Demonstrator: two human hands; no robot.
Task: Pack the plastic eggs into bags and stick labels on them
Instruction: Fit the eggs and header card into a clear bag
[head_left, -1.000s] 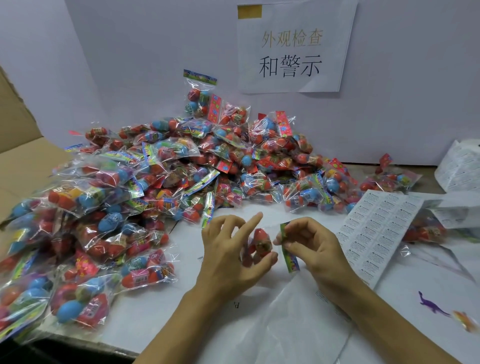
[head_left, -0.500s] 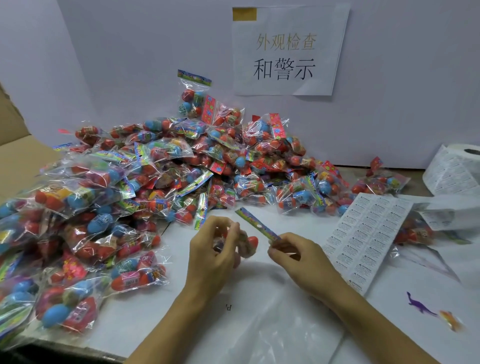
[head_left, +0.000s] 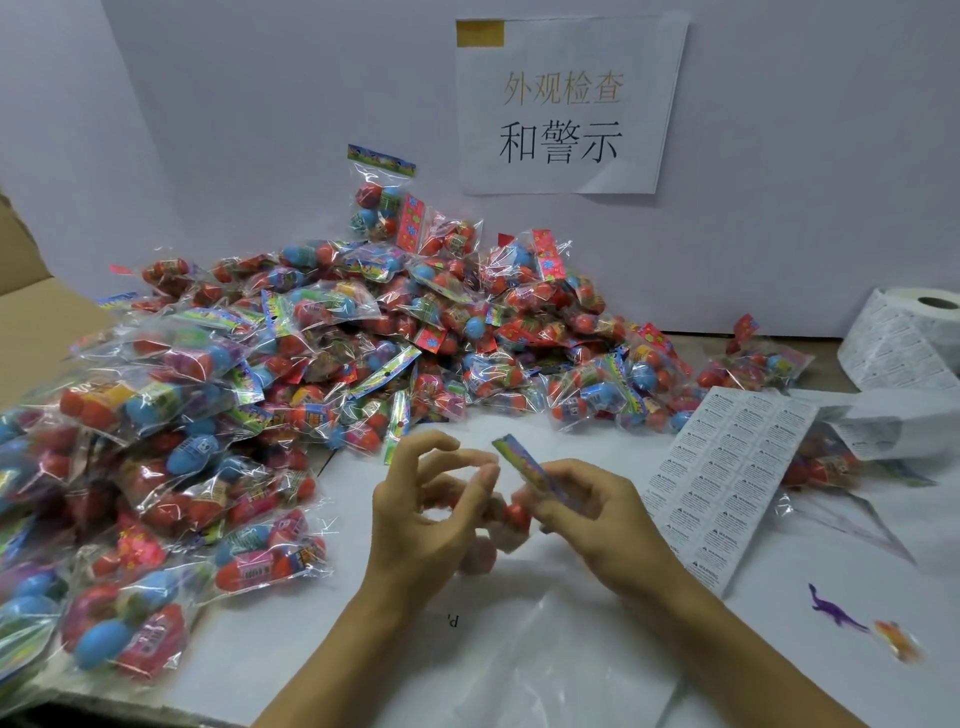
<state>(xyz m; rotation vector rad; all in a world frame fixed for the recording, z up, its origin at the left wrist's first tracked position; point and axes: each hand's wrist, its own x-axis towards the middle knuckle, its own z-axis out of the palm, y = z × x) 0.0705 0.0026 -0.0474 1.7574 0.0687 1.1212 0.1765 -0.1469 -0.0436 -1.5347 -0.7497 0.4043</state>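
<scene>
the right hand (head_left: 597, 512) pinches an egg bag's header card (head_left: 524, 462); the left hand (head_left: 426, 514), grip loosely curled, holds nothing clearly. labelling step: next, peel a warning label from the sheet (head_left: 727, 467).

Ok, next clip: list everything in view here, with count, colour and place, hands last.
Packed egg bags: a large pile, too many to count, clear bags with red and blue eggs, left and centre against the wall.
Held bag: one, clear with red eggs and a colourful header strip, between the hands.
Label sheet: one, white, right of the hands.
Label roll: one, white, far right.
Paper sign: one, white with printed characters, on the wall.
Toy dinosaur: one, purple, near right; a blurred orange item lies beside it.
Cardboard box: one, brown, far left.
Table: white.
Left hand: fingers curled by the bag, grip unclear.
Right hand: pinches the header strip.
</scene>
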